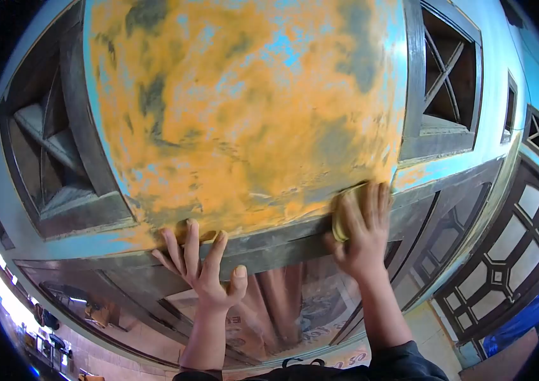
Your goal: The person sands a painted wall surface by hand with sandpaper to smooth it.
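In front of me is a wall panel [219, 127] with patchy orange filler, grey smears and bits of light blue paint. My right hand [361, 222] presses a yellowish piece of sandpaper [340, 223] against the panel's lower right edge, just above the dark wooden frame [276, 244]. The hand looks slightly blurred and covers much of the sheet. To the left, my left hand [203, 263] rests with spread fingers on the lower edge of the panel and the frame. Nothing is in it.
Wooden vents with crossed bars flank the panel, one at left [53, 146] and one at right [450, 76]. Below the frame are reflective glass panes [307, 298]. A dark door with pale panes [504, 260] stands at far right, near blue cloth [530, 311].
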